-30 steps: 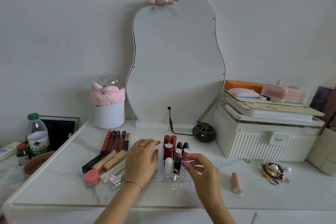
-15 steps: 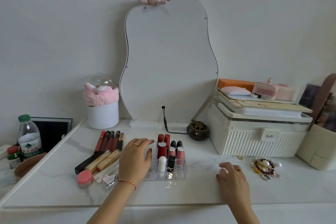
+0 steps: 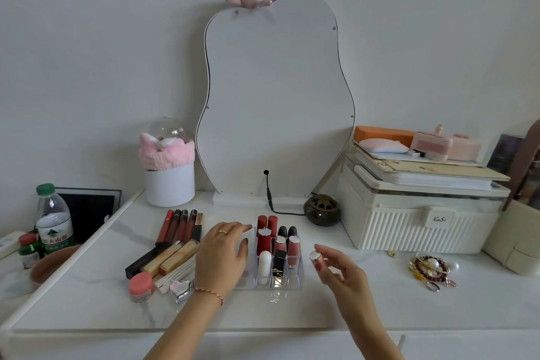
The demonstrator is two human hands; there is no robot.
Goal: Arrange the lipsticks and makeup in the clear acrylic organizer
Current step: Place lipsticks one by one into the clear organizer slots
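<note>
A white marble-look tabletop is seen from above, its front edge nearest the camera and its left edge marked by a raised white strip. Bare surface lies along the front and between the organizer and the bracelets at the right.

The right hand is raised just right of the clear acrylic organizer, and a pink lipstick with a silver end is pinched between thumb and curled fingers. Half a second ago this hand lay flat on the table farther right, over the spot where the tube had lain.

The left hand rests with straight, relaxed fingers against the organizer's left side, as it did earlier; nothing is gripped.

Red, pink, black and white lipsticks stand upright in the organizer's compartments. To its left, lip gloss tubes, gold tubes, a pink jar and a silver heart compact lie loose.

Farther back stand a dark incense burner, a ribbed white storage case, a white cylinder box and a pear-shaped mirror against the pale wall.
</note>
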